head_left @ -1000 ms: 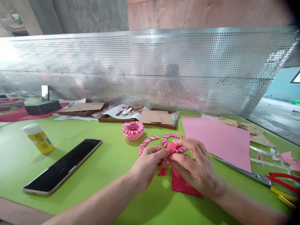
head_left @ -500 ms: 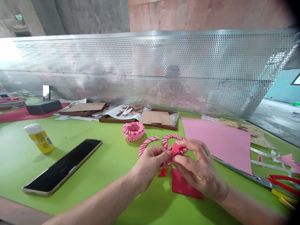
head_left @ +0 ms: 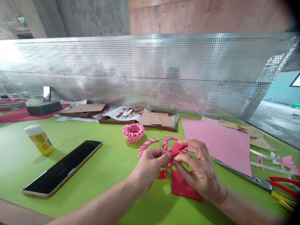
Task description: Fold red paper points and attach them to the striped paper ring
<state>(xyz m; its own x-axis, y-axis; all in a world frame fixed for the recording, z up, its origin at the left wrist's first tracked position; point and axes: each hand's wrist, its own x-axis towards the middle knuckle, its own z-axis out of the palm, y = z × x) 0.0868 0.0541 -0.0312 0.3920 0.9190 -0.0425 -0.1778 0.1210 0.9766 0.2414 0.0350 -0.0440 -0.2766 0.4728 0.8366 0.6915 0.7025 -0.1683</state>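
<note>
As left hand point(head_left: 150, 165) and right hand point(head_left: 201, 170) pinch a small folded red paper triangle point(head_left: 177, 149) | both grips narrow | beneath: flat red paper piece point(head_left: 184, 187)

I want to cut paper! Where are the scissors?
In the head view, the scissors lie on the green table's right side, just below the pink paper sheet and right of the person's right hand.

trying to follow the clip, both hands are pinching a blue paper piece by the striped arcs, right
Not quite: the piece is red, not blue. The head view shows the left hand and right hand pinching the red paper piece by the striped arcs.
</note>
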